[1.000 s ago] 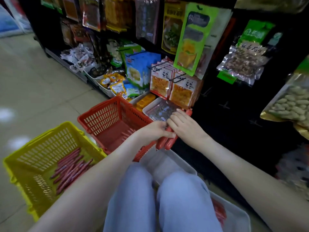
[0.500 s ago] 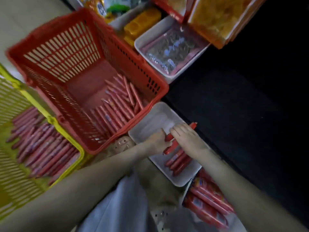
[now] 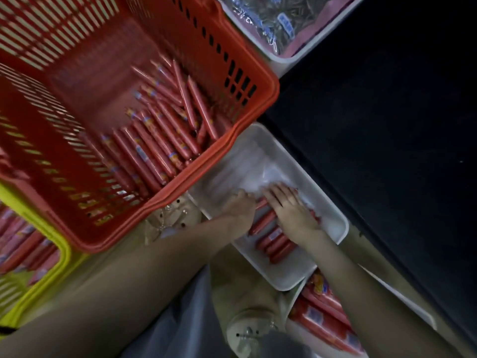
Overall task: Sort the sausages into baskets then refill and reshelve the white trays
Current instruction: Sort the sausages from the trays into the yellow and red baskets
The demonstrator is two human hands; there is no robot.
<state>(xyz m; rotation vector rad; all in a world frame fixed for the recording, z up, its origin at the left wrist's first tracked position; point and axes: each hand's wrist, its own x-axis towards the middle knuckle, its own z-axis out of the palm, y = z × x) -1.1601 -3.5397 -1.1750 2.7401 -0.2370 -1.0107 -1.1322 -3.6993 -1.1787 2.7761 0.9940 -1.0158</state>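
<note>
Both forearms are bare to the edge of the view, with no sleeve, watch or ring showing on them or on the left hand (image 3: 238,208) and right hand (image 3: 291,213). Below the hands, the legs wear pale blue-grey trousers (image 3: 180,319) of soft, loosely creased cloth. Beside the trousers sit light beige clog-type shoes (image 3: 245,329) with small round holes and little charms, blurred.
</note>
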